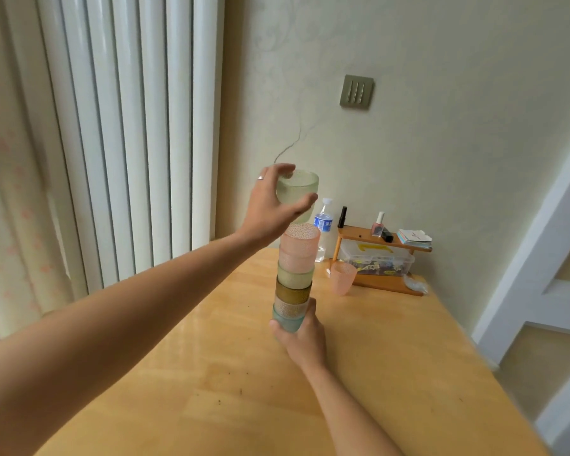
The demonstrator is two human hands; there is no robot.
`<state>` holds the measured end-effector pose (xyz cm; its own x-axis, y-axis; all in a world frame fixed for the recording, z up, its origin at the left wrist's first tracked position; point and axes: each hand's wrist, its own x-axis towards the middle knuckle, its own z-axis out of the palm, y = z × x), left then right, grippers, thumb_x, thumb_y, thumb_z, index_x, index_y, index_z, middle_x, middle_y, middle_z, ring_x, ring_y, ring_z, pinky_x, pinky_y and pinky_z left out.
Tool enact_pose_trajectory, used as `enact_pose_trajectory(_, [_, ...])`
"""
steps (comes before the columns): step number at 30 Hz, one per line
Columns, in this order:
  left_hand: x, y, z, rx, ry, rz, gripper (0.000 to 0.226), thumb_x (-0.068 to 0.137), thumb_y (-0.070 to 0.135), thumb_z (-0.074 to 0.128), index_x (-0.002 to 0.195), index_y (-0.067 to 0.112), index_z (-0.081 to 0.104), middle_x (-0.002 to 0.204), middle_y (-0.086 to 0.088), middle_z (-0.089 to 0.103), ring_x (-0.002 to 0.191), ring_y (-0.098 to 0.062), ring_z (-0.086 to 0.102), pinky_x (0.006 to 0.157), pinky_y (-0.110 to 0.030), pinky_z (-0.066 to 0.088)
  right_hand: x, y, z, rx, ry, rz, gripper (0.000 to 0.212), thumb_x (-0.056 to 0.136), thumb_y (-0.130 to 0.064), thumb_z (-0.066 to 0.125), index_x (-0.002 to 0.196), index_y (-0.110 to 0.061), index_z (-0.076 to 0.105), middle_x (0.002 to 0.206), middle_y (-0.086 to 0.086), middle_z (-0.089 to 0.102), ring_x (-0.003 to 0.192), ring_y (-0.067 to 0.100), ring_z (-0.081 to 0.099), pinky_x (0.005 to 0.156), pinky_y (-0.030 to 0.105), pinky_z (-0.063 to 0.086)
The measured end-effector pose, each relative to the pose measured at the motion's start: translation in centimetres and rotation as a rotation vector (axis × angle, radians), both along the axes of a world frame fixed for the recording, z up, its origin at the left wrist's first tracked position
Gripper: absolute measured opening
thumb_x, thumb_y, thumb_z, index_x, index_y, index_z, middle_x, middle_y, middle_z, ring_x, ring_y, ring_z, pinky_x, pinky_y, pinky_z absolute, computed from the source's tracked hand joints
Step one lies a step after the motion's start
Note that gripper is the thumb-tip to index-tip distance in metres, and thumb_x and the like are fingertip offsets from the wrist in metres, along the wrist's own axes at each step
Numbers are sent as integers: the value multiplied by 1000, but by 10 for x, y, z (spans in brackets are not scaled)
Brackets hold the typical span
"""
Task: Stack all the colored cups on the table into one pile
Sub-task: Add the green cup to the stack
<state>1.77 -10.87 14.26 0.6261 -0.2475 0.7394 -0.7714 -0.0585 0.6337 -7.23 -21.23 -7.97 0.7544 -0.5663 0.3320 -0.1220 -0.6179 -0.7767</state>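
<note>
A pile of several nested cups (295, 278) rises above the wooden table (375, 357), with a pink cup on top and green, amber, pale and light blue ones below. My right hand (301, 340) grips the pile at its bottom. My left hand (270, 205) holds a pale green cup (299, 189) upright just above the top pink cup. One more pink cup (343, 278) stands alone on the table to the right of the pile.
At the table's far side stand a water bottle (323, 225) and a small wooden shelf (375, 240) with bottles, cards and a clear plastic box (379, 263). A white radiator (129, 126) is on the left, a wall behind, a door frame at right.
</note>
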Motion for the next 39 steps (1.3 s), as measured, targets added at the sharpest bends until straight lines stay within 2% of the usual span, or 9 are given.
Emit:
enact_pose_trajectory(6, [-14,-5,-32,183,18,-31,72,82,39,86,142,13,56,134,-6,61,117,-13,54,97,-24,41,-4,-6,6,13,78,46,76,64,-61,77,122,-34,37,114,-8,71,100,22,69,83,34,58])
enact_pose_trajectory(15, [-23,2,-101,162,247,-253,98,84,35,87,158,26,23,146,2,56,132,-16,57,112,-35,50,-4,-8,5,22,78,69,73,67,-58,77,121,-28,38,111,-6,72,102,27,69,75,33,54])
enact_pose_trajectory(19, [-22,-2,-132,178,347,-269,82,83,34,88,145,25,36,130,7,65,119,-8,65,106,-42,56,-5,-23,1,94,154,184,86,61,-59,82,128,-33,35,114,-12,68,105,18,67,83,37,58])
enact_pose_trajectory(22, [-18,-8,-141,132,304,-232,72,79,39,86,135,26,44,120,7,68,110,-3,66,93,-31,58,-9,-48,0,122,215,266,95,63,-70,79,137,-40,29,118,-15,61,108,12,63,92,36,56])
enact_pose_trajectory(25, [-15,-17,-151,39,237,-170,66,76,43,82,130,26,48,116,7,66,108,-6,65,88,-24,54,-20,-78,18,53,194,216,66,85,-72,48,138,-35,38,120,-4,59,108,17,62,84,28,46])
enact_pose_trajectory(28, [-14,-29,-160,-50,205,-155,67,75,38,81,132,28,49,116,5,66,107,-11,67,88,-26,56,-19,-117,31,-55,74,56,53,92,-69,34,126,-31,48,116,-2,61,99,17,60,83,33,44])
enact_pose_trajectory(33, [-5,-37,-165,-100,224,-175,69,72,43,77,134,29,50,112,18,67,104,-6,68,84,-15,54,18,-170,34,-220,62,-181,36,93,-50,56,111,-20,49,114,2,56,96,26,62,79,44,55])
enact_pose_trajectory(36, [2,-38,-161,-97,238,-180,59,70,47,74,123,44,47,106,30,67,100,2,67,80,-7,51,44,-186,36,-185,146,-240,45,90,-44,64,120,-15,49,125,7,53,109,28,57,85,41,53])
enact_pose_trajectory(39, [5,-40,-160,-79,241,-221,61,70,46,75,124,43,47,108,27,68,101,0,68,82,-9,52,66,-188,35,-98,163,-258,55,87,-42,67,126,-9,46,128,13,52,111,30,55,82,33,45])
